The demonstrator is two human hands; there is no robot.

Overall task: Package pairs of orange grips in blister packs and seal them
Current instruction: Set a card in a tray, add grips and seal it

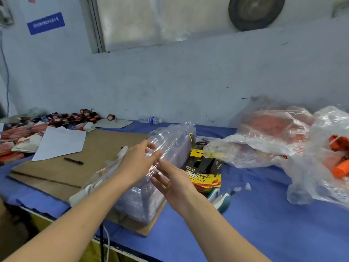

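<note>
Left hand [137,161]: fingers [151,152] almost straight and close together, laid flat on top of clear blister pack [164,144], not curled round it. Right hand [174,181]: fingers [160,178] loosely spread, slightly bent, tips against near edge of same pack, partly seen through the plastic; pinching or merely touching not determinable. Pack uppermost on bagged stack of blister packs [143,201], directly beneath both sets of fingers, long axis running away from the wrists and slanting rightward. Printed cards [205,173] just right of right fingers. Orange grips [340,169] inside plastic bag [306,182], well right of both hands.
</note>
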